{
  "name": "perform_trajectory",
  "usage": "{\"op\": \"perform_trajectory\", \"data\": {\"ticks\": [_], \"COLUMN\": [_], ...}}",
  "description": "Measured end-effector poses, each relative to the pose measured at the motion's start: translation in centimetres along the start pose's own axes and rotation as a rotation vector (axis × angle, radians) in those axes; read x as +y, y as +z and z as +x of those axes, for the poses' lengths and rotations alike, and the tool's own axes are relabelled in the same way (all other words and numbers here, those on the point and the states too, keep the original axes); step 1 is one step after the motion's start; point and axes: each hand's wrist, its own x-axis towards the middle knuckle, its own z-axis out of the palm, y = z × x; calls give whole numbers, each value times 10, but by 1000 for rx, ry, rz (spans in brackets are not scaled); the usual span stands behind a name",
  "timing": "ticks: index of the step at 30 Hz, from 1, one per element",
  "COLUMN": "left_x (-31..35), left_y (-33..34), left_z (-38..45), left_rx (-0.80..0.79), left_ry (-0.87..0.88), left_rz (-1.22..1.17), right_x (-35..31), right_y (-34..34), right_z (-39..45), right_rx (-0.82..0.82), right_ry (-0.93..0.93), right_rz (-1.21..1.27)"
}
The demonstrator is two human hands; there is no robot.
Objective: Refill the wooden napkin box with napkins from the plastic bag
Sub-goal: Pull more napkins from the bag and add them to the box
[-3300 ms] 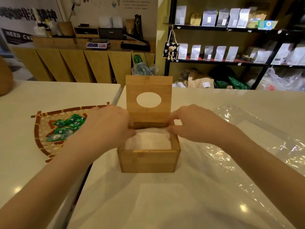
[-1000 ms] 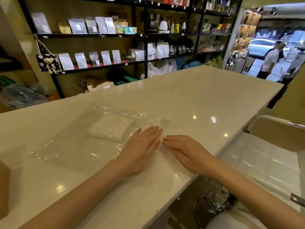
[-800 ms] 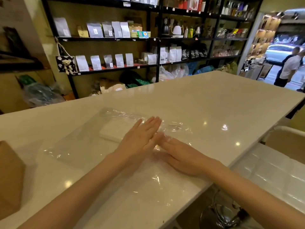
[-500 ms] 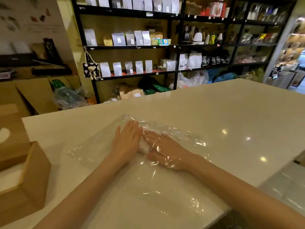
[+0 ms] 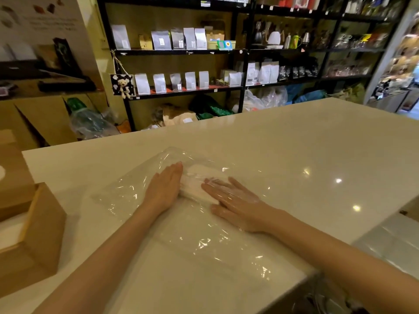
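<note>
Lying flat, clear plastic bag (image 5: 192,223) holds white napkins (image 5: 199,184).

No legible text: poster (image 5: 43,23) lettering at upper left and shelf pouch labels (image 5: 161,41) are too blurred.

Clear, crinkly plastic bag (image 5: 199,241) on a glossy white countertop (image 5: 294,150) (light spots mirrored); matt wooden box (image 5: 34,241).

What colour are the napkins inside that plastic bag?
White: the napkin stack shows through the clear plastic bag in the head view.
</note>
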Motion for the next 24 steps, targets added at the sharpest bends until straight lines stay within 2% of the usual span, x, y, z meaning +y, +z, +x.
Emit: {"op": "perform_trajectory", "data": {"ticks": [3, 9, 13, 19, 24], "left_x": [-5, 3, 3, 5, 7], "left_y": [6, 8, 6, 4, 2], "left_z": [5, -2, -1, -5, -8], "left_rx": [-18, 0, -24, -29, 58], "left_ry": [49, 169, 148, 144, 173], "left_rz": [202, 350, 409, 437, 335], "right_x": [3, 2, 0, -8, -8], "right_y": [-3, -10, -8, -6, 0], "right_z": [-36, -103, -138, -178, -192], "right_rx": [-3, -49, -14, 55, 248], "right_ry": [30, 115, 161, 180, 183], "right_rz": [-37, -58, -50, -46, -190]}}
